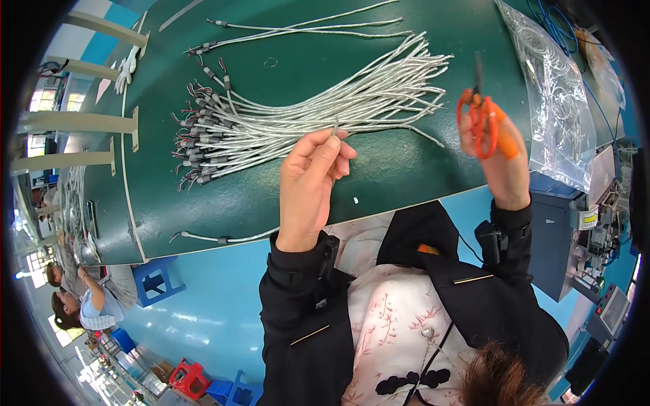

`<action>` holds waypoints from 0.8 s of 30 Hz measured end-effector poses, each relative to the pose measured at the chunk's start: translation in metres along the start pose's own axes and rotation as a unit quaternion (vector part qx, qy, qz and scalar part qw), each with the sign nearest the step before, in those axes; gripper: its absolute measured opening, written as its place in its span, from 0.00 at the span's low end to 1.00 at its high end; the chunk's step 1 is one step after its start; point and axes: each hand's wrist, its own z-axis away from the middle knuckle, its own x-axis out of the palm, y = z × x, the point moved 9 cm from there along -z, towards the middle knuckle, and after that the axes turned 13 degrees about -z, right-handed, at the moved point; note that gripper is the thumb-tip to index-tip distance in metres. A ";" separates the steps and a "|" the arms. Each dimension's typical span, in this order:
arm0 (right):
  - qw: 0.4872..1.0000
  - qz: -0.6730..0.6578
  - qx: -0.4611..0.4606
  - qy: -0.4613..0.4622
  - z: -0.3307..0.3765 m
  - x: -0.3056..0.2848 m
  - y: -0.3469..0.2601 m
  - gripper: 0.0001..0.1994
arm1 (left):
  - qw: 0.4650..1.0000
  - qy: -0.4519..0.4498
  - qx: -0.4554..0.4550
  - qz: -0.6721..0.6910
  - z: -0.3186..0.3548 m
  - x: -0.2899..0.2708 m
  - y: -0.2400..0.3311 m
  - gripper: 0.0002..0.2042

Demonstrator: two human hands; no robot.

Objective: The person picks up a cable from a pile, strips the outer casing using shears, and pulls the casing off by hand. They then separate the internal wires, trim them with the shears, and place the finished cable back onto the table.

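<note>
My left hand [313,177] is closed, thumb and forefinger pinching a thin grey cable end whose tip sticks up past the fingertips. A silver braided cable [254,238] runs along the table's near edge and passes under my left wrist; whether it is the pinched one is hidden. Up at the right, my right hand [509,172] grips scissors [493,128] with orange-red handles, their dark blades pointing away and blurred. Orange covers wrap some of its fingers. Beyond my left hand lies a big bundle of silver braided cables [325,111], with grey sleeves and thin red and dark wires at their left ends.
Several more cables [298,30] lie at the table's far side. A clear plastic bag [552,88] lies at the right, near blue tubing [558,27]. A small white piece [355,200] rests near the front edge. Two people [95,304] are at the far left.
</note>
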 end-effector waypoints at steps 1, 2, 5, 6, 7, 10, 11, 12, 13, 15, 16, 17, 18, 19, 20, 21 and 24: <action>1.000 -0.002 0.000 -0.001 0.002 0.004 0.005 0.19 | 1.000 0.001 0.000 -0.002 0.001 0.000 0.000 0.10; 0.997 0.057 0.021 -0.039 0.004 0.014 0.015 0.19 | 1.000 0.005 0.006 -0.003 0.002 -0.001 0.000 0.09; 0.984 0.133 0.058 -0.102 0.005 0.039 0.038 0.19 | 1.000 0.013 0.013 -0.007 0.004 -0.005 0.002 0.09; 0.977 0.151 0.075 -0.130 0.006 0.049 0.046 0.19 | 1.000 0.023 0.019 -0.006 0.005 -0.007 0.002 0.09; 0.969 0.169 0.092 -0.157 0.007 0.056 0.055 0.19 | 0.999 0.033 0.023 -0.004 0.005 -0.010 0.002 0.09; 0.949 0.245 0.102 -0.168 0.009 0.070 0.060 0.19 | 0.998 0.046 0.050 -0.013 0.009 -0.012 0.012 0.09; 0.938 0.283 0.108 -0.171 0.010 0.073 0.063 0.19 | 0.996 0.050 0.064 -0.022 0.011 -0.011 0.016 0.09; 0.938 0.282 0.106 -0.170 0.011 0.077 0.061 0.19 | 0.995 0.053 0.078 -0.032 0.012 -0.011 0.019 0.10; 0.929 0.313 0.094 -0.173 0.009 0.081 0.060 0.18 | 0.995 0.056 0.076 -0.033 0.012 -0.011 0.019 0.10; 0.907 0.374 0.068 -0.178 0.006 0.088 0.057 0.17 | 0.992 0.069 0.090 -0.052 0.013 -0.012 0.022 0.09; 0.908 0.373 0.069 -0.179 0.005 0.089 0.057 0.17 | 0.990 0.074 0.098 -0.062 0.014 -0.013 0.024 0.09; 0.899 0.396 0.040 -0.183 0.003 0.093 0.053 0.17 | 0.990 0.074 0.098 -0.063 0.014 -0.012 0.025 0.09; 0.889 0.418 0.013 -0.185 0.004 0.096 0.050 0.17 | 0.990 0.076 0.099 -0.061 0.016 -0.012 0.025 0.09; 0.878 0.440 -0.015 -0.187 0.005 0.098 0.047 0.17 | 0.990 0.078 0.099 -0.060 0.017 -0.012 0.024 0.09; 0.879 0.438 -0.015 -0.186 0.005 0.099 0.047 0.17 | 0.990 0.080 0.100 -0.058 0.018 -0.012 0.024 0.08; 0.873 0.447 -0.019 -0.192 0.006 0.102 0.046 0.17 | 0.990 0.080 0.100 -0.060 0.019 -0.012 0.024 0.08; 0.862 0.465 -0.026 -0.200 0.007 0.105 0.046 0.18 | 0.990 0.073 0.106 -0.050 0.022 -0.012 0.024 0.08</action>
